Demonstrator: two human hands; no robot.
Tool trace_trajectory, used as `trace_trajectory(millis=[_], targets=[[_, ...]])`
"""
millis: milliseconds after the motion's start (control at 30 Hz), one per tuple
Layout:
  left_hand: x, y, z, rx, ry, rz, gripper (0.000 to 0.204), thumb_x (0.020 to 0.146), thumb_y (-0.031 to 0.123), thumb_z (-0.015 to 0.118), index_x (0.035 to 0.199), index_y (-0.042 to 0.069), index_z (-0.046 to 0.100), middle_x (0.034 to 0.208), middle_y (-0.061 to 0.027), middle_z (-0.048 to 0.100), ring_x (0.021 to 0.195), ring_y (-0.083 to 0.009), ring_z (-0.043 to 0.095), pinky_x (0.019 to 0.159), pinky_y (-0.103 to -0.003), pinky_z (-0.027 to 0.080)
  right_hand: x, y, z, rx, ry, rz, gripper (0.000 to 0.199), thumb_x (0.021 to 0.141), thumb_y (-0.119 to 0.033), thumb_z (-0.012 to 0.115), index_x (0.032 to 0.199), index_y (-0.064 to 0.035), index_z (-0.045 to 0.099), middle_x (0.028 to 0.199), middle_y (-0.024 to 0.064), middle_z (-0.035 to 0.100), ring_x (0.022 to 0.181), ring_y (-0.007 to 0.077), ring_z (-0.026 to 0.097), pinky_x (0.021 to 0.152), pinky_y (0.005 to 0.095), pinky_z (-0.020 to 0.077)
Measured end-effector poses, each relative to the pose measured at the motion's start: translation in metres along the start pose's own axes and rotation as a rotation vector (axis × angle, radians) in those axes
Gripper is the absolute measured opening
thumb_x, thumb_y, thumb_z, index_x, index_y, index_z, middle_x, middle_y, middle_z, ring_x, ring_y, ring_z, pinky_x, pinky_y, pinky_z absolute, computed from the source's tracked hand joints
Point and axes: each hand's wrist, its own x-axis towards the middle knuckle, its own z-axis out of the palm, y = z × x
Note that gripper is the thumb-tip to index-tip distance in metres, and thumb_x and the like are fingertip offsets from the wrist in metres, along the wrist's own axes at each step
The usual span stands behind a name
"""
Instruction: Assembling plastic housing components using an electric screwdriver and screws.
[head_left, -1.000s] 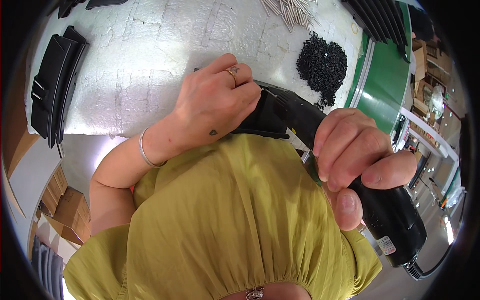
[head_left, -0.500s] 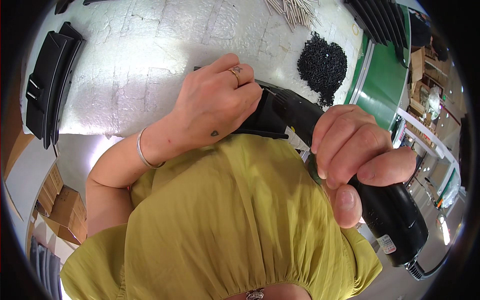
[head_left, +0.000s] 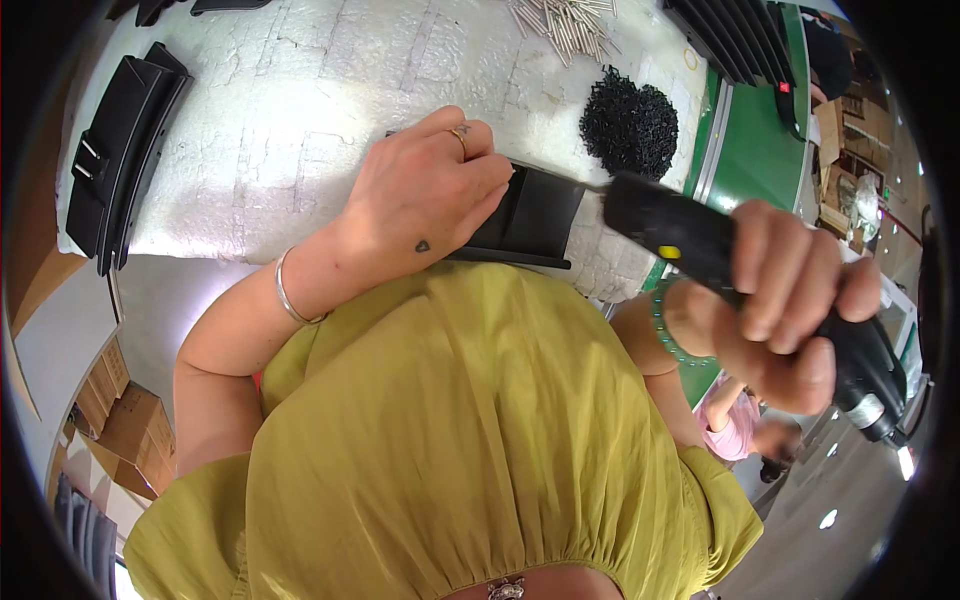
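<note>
My left hand [head_left: 425, 190] is curled over a black plastic part [head_left: 545, 215], a shallow trough-like piece lying at the near edge of the padded table. Its fingertips are hidden beneath the knuckles, and the part's right end shows beyond them. In my right hand [head_left: 795, 300] is a corded black electric screwdriver [head_left: 680, 230], gripped around its body. The tool is blurred and held up to the right of the part, with its front end pointing left, apart from it. A small yellow mark shows on its side.
Past the part lie a heap of small black pieces [head_left: 630, 125] and a pile of thin metal rods [head_left: 570, 25]. Black plastic parts [head_left: 125, 160] stand at the left; more [head_left: 725, 40] lie at the far right. Beyond runs a green surface [head_left: 750, 150]. A person in pink [head_left: 730, 420] is at lower right.
My right hand has drawn the screwdriver up and to the right, away from the black plastic part and my left fingers. My left hand stays almost in place.
</note>
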Motion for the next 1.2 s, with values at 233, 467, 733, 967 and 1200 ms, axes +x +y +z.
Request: trace_trajectory(millis=[233,467,733,967,1200], targets=[[0.001,0.017,-0.017,0.159,-0.155,0.101,0.066,0.058,0.019,0.079,0.119,0.014,0.052,0.102,-0.0055,0.057,0.09,-0.0249,0.054,0.08,-0.035,0.044,-0.013,-0.019,-0.027,0.103,0.218,-0.218,0.033,0.074,-0.015,0.052,0.106,-0.0061,0.052,0.062,-0.0034,0.042,0.055,0.0086,0.04,0.063,0.0287,0.0314],[-0.018,-0.012,-0.116,-1.825,0.206,-0.431,0.078,0.086,0.058,0.042,0.13,-0.006,0.039,0.122,-0.025,0.051,0.102,-0.0313,0.058,0.085,-0.042,0.05,-0.035,-0.017,-0.052,0.217,0.421,-0.253,0.025,0.076,-0.01,0.053,0.099,-0.0038,0.05,0.063,-0.0026,0.04,0.058,0.008,0.038,0.065,0.0264,0.0294],[-0.058,-0.025,-0.195,-1.16,0.505,-0.444,0.063,0.088,0.039,0.052,0.133,-0.003,0.036,0.12,-0.0238,0.052,0.103,-0.0313,0.058,0.086,-0.041,0.051,-0.046,0.006,-0.058,0.372,0.431,-0.115,0.025,0.077,-0.01,0.052,0.101,-0.0038,0.047,0.065,-0.0019,0.039,0.057,0.0067,0.036,0.065,0.0252,0.0299],[-0.077,-0.064,-0.224,0.649,0.424,-0.511,0.06,0.065,0.033,0.079,0.115,0.01,0.057,0.1,-0.0123,0.061,0.092,-0.0284,0.059,0.081,-0.035,0.048,-0.052,0.008,-0.061,0.413,0.428,-0.118,0.025,0.076,-0.011,0.051,0.1,-0.0038,0.046,0.064,-0.0021,0.036,0.058,0.0066,0.035,0.065,0.0254,0.0296],[-0.092,-0.053,-0.208,0.873,0.098,-0.552,0.101,0.048,0.047,0.084,0.134,0.021,0.04,0.129,-0.0193,0.043,0.11,-0.0368,0.05,0.093,-0.042,0.042,-0.059,0.006,-0.06,0.385,0.445,-0.134,0.025,0.076,-0.01,0.051,0.1,-0.0039,0.046,0.064,-0.0023,0.036,0.057,0.0068,0.035,0.065,0.0257,0.0295]])
